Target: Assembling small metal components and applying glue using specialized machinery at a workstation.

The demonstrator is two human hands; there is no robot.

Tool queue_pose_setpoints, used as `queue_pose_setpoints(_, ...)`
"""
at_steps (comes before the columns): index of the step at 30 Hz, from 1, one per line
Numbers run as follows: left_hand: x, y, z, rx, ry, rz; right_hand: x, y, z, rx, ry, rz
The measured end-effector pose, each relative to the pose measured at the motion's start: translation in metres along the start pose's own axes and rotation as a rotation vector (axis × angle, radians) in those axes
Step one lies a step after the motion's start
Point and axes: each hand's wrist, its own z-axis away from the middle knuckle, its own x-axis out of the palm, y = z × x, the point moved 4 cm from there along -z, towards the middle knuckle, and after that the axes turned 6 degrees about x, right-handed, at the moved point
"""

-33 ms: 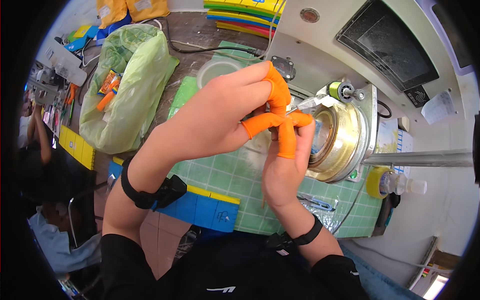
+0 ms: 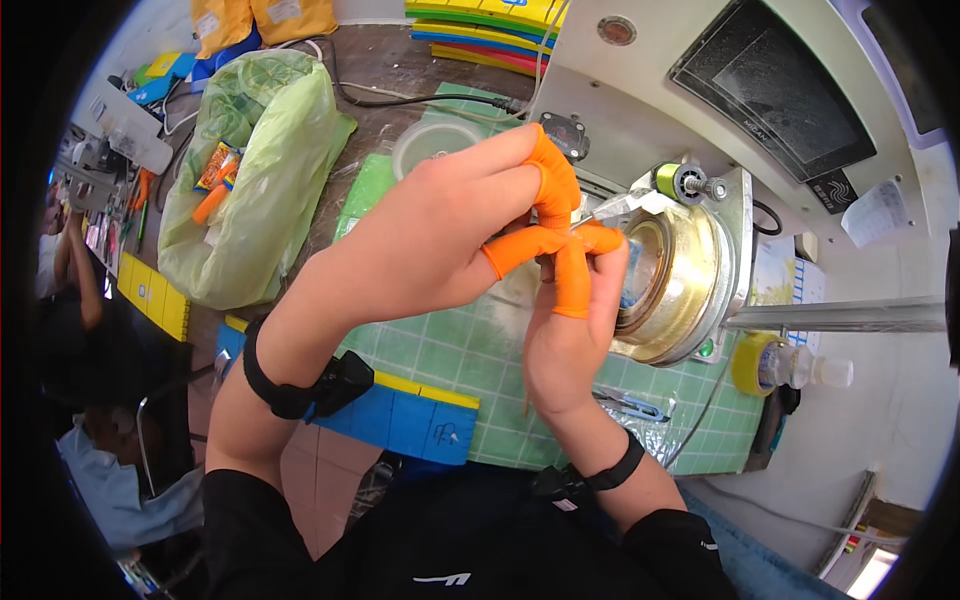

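My left hand [image 2: 470, 210] and my right hand [image 2: 572, 345] meet fingertip to fingertip, with orange finger cots on their fingers. Both are closed in a pinch, and whatever they hold is too small or too hidden to make out. Right at the fingertips is the end of a pale, pointed metal piece [image 2: 614, 206]. Just to the right stands a round, gold-coloured metal housing [image 2: 698, 285] with a hollow front. A small roller with a yellow-green band [image 2: 668, 180] sits above this housing.
Behind the hands rises a pale machine with a dark screen [image 2: 775, 85]. A green plastic bag [image 2: 265, 200] lines a bin at left. A round translucent tub [image 2: 410, 150], blue-handled cutter [image 2: 640, 408], yellow tape roll [image 2: 748, 365] and blue strip [image 2: 420, 420] lie around the green mat [image 2: 500, 430].
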Motion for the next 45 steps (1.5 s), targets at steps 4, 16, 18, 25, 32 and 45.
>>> queue_pose_setpoints(4,0.008,0.01,0.013,0.031,0.032,-0.107,-0.004,-0.002,0.011,0.049,0.002,0.018)
queue_pose_setpoints(16,0.021,0.014,0.017,0.062,0.096,0.108,-0.015,-0.024,0.054,0.477,-0.03,-0.192)
queue_pose_setpoints(18,0.022,0.007,0.019,0.058,0.097,0.159,-0.032,-0.031,0.063,0.778,-0.29,0.051)
queue_pose_setpoints(25,0.017,0.009,0.018,0.037,0.115,0.267,-0.204,-0.18,0.069,-0.292,0.392,0.653)
queue_pose_setpoints(32,0.018,0.001,0.018,0.106,0.146,0.308,-0.322,-0.264,0.052,-0.329,0.948,0.947)
queue_pose_setpoints(45,0.014,-0.003,0.021,0.16,0.154,0.302,-0.247,-0.349,0.042,-0.61,0.266,0.585)
